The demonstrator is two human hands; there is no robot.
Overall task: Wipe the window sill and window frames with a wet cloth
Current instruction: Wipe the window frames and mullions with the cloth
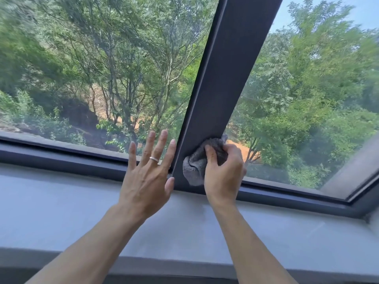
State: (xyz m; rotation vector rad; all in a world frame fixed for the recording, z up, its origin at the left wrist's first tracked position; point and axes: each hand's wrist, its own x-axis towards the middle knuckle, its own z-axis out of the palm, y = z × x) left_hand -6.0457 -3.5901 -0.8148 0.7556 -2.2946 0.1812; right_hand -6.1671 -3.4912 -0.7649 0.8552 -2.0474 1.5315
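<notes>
A dark grey upright window frame bar (225,68) runs from the top of the view down to the lower frame rail (82,160). My right hand (223,171) grips a crumpled grey cloth (196,162) and presses it against the foot of the bar. My left hand (147,173), with a ring on one finger, lies flat with straight spread fingers against the left glass pane and the lower rail, its thumb touching the bar's base. The pale grey window sill (61,208) stretches below both forearms.
Glass panes sit on both sides of the bar, with trees and an earth slope outside. At the right, a second frame edge (348,175) slants away. The sill's front edge (184,265) runs along the bottom of the view.
</notes>
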